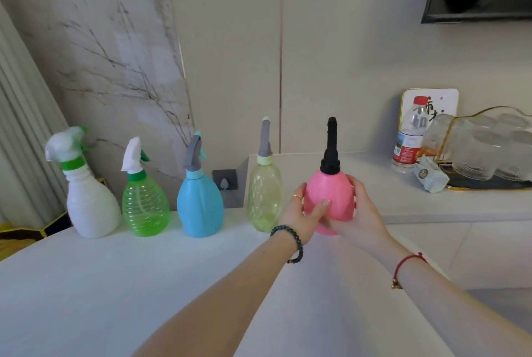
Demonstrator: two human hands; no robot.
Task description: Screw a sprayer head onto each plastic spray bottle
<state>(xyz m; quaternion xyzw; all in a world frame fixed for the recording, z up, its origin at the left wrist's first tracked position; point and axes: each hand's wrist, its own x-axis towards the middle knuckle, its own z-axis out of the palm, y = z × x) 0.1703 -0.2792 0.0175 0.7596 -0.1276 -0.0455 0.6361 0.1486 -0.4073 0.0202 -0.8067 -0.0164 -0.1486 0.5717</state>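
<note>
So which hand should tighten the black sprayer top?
Probably the right hand: its fingers sit higher on the pink bottle, nearer the black sprayer head, while the left hand wraps the body.

- The pink bottle [328, 184] is being topped in black by its sprayer head [331, 146].
- The yellow-green bottle [263, 198], translucent and faintly diamond-patterned, is being capped in grey.
- The blue bottle [200, 207] is being capped in grey over a pale blue collar.
- The green bottle [145, 207], translucent and ribbed, and the white bottle [92, 207] are being topped in white over green collars.
- The white bench [144, 284] is being backed by a marble panel [115, 54] veined in grey.
</note>
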